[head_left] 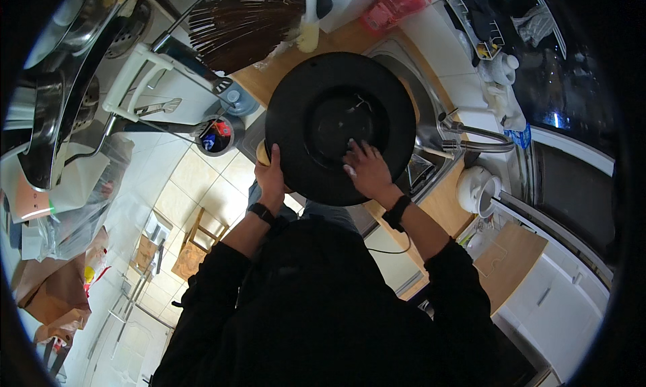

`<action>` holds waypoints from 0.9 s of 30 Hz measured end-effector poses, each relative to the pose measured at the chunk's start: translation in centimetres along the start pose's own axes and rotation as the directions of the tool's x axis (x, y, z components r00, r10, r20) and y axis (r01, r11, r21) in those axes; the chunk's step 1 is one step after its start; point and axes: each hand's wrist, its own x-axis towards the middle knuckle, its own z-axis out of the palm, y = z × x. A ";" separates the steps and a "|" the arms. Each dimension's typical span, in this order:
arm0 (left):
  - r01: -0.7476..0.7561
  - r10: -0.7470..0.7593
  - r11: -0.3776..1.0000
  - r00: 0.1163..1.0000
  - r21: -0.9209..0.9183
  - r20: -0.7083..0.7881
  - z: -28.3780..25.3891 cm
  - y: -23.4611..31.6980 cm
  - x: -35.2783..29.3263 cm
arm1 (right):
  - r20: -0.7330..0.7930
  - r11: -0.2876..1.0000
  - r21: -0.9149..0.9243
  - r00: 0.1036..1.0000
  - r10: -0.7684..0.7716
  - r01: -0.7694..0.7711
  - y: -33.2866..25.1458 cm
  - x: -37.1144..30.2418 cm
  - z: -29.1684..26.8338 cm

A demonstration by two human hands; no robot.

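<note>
A large round black pan [296,91], shaped like a wok with a darker round middle, is held up in front of my body, over the sink edge. My left hand [270,178] grips its left rim, thumb on the near face. Beside those fingers a pale yellow piece [262,153] shows, too covered to name. My right hand [369,172] rests on the pan's lower right face with fingers stretched out, and nothing shows in it. White specks sit on its fingertips. A pale streak lies near the pan's middle.
To the right are the steel sink [404,67] and its curved tap [481,141]. A white pot [471,188] stands by the window. A brown fan-like thing [249,27] hangs at the top left, near a utensil holder [232,141]. A wooden stool [198,242] stands on the tiled floor.
</note>
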 end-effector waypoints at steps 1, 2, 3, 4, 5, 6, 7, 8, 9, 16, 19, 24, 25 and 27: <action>0.002 -0.002 1.000 1.000 0.024 -0.001 0.0 -0.2 -0.2 | 0.154 0.998 0.056 0.987 0.034 -0.043 0.4 -0.5 0.0; -0.003 0.003 0.999 1.000 0.048 -0.001 0.0 -0.4 -0.4 | 0.257 0.991 0.094 0.964 0.065 -0.092 0.2 -0.2 0.2; -0.018 0.017 0.998 1.000 0.057 0.013 0.0 -0.4 -0.6 | 0.323 0.981 0.149 0.944 0.066 -0.120 -0.3 0.4 0.4; -0.038 0.037 0.997 0.999 0.060 0.023 0.0 -0.4 -0.8 | 0.251 0.935 0.349 0.967 -0.035 -0.057 -1.6 2.0 1.0; -0.012 0.011 0.998 0.999 0.057 0.030 0.0 -0.4 -1.1 | 0.191 0.860 0.511 0.976 -0.105 -0.008 -3.1 3.8 1.4; -0.052 0.050 0.994 0.998 0.091 0.033 0.0 -0.2 -1.2 | 0.104 0.560 0.821 0.994 0.043 -0.110 -4.3 5.7 1.8; -0.045 0.042 0.992 0.999 0.121 0.028 -0.1 0.0 -1.5 | 0.166 0.163 0.965 0.962 0.217 -0.203 -5.8 7.7 2.2; -0.033 0.031 0.986 0.999 0.161 0.014 -0.3 0.3 -1.7 | 0.084 0.119 0.983 0.921 0.379 -0.139 -6.5 9.6 2.4; -0.076 0.071 0.988 0.997 0.138 0.038 -0.3 0.5 -1.7 | 0.015 0.083 0.994 0.840 0.543 -0.071 -6.4 11.7 2.5; -0.073 0.058 0.978 0.995 0.197 0.079 0.4 0.3 -2.5 | -0.210 0.376 0.898 0.525 0.824 -0.230 -1.8 15.6 3.4; -0.050 0.034 0.983 0.995 0.179 0.091 0.5 -0.3 -2.9 | 0.051 0.432 0.865 0.900 0.432 -0.257 -2.1 11.5 3.7; -0.031 0.025 0.995 0.998 0.094 0.062 0.2 -0.5 -2.7 | 0.376 0.574 0.798 0.895 -0.238 -0.183 1.9 5.5 2.1; -0.071 0.063 0.990 0.996 0.121 0.069 0.0 -0.5 -2.7 | 0.430 0.551 0.810 0.843 -0.323 -0.201 2.5 5.4 1.9; -0.118 0.107 0.980 0.991 0.162 0.077 0.0 -0.6 -2.6 | 0.249 0.258 0.938 0.968 -0.031 -0.233 -0.5 8.4 2.5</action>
